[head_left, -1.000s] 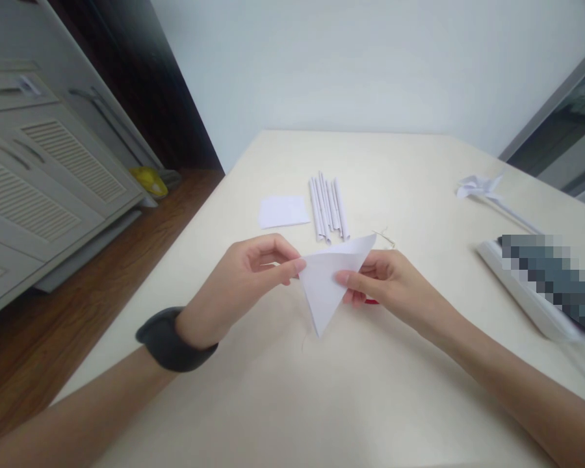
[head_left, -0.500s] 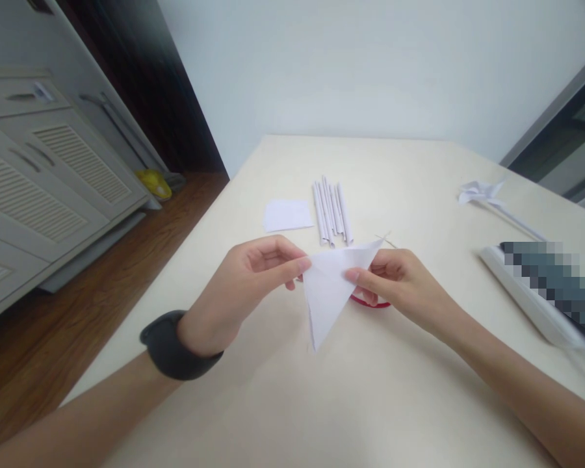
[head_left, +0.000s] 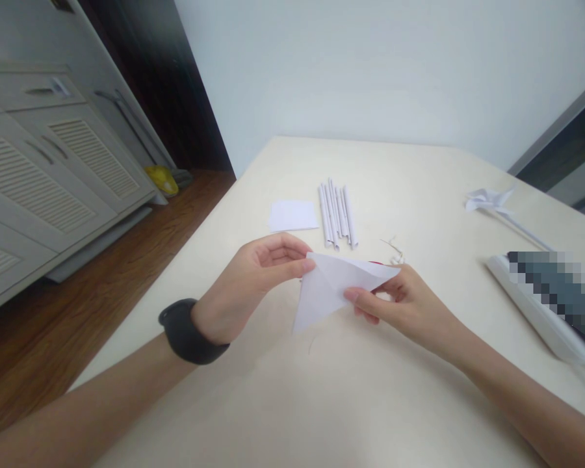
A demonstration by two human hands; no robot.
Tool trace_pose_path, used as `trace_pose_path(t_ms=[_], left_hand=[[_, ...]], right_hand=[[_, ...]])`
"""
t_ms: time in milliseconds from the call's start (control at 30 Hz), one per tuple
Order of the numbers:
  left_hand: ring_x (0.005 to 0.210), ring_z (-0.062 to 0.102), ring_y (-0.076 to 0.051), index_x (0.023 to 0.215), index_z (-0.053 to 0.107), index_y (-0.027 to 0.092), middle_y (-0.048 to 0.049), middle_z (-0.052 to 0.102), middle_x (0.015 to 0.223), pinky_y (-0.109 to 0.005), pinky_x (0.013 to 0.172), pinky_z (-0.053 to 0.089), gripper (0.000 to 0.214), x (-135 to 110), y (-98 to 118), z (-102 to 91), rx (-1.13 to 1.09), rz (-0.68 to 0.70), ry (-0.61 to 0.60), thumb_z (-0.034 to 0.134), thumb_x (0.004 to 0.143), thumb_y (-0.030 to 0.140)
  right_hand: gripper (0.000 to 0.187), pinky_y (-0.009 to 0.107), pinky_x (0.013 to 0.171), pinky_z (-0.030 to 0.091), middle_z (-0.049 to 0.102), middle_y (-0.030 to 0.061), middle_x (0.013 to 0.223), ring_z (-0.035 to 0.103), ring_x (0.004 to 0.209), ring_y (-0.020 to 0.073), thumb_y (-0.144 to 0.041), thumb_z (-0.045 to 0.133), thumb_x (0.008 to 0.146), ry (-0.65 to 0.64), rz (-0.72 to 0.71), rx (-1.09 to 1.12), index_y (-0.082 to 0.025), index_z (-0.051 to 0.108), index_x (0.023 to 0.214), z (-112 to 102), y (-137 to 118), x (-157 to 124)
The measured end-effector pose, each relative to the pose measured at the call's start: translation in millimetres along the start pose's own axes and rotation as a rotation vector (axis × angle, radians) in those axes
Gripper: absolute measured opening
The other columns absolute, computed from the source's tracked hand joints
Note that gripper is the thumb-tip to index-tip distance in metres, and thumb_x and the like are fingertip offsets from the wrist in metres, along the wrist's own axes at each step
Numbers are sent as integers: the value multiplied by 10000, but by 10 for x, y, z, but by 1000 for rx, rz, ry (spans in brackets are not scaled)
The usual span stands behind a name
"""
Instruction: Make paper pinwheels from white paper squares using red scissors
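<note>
A white sheet of paper folded into a triangle (head_left: 329, 286) is held above the table between my two hands. My left hand (head_left: 268, 273), with a black band on its wrist, pinches the paper's upper left corner between thumb and fingers. My right hand (head_left: 390, 296) grips the lower right edge, thumb on top and fingers beneath. Part of something red shows behind the paper, mostly hidden. Just beyond the right hand lie some thin string-like scraps (head_left: 394, 250).
Rolled paper tubes (head_left: 338, 214) and a stack of white paper (head_left: 293, 216) lie beyond my hands on the table (head_left: 394, 169). At the right are a paper pinwheel on a stick (head_left: 490, 200) and a white object with a pixelated top (head_left: 531, 312). A cabinet (head_left: 53, 169) stands left.
The folded paper has turned in my hands, its lower point swinging left and its right point dropping lower. Both hands keep their hold. The view has shifted slightly.
</note>
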State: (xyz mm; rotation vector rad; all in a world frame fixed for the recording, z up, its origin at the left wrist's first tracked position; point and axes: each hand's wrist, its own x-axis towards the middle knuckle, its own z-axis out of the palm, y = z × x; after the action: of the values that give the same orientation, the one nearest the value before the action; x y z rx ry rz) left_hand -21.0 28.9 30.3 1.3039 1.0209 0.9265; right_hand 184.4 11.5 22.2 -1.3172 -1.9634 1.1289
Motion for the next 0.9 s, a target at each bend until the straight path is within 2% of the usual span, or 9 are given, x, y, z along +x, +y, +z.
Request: trace_pose_path(t_ms=[300,567,900], left_hand=[[758,589,-140,818,599,208,8,642,820,-212,650,455,133,-11,9,18,55,39,60,661,725,281],[740,575,-118,802,594,206,22,627,797,-187,643,442,115,-3,-1,2,38,33,50,658,734,274],[741,573,-112,803,584,214,28,630,789,-178,648,444,77,-1,13,19,-14,8,14,639,754,237]], right_hand=[[370,244,547,364,527,7,556,505,554,117,-396,487,844,-4,3,33,-155,569,576,-14,20,14],[386,237,541,350,526,1,546,502,561,113,-401,464,859,-11,4,0,-158,583,583,1,2,13],[361,251,590,394,545,12,560,532,583,125,-373,469,858,-16,-17,0,-156,597,599,-5,1,-3]])
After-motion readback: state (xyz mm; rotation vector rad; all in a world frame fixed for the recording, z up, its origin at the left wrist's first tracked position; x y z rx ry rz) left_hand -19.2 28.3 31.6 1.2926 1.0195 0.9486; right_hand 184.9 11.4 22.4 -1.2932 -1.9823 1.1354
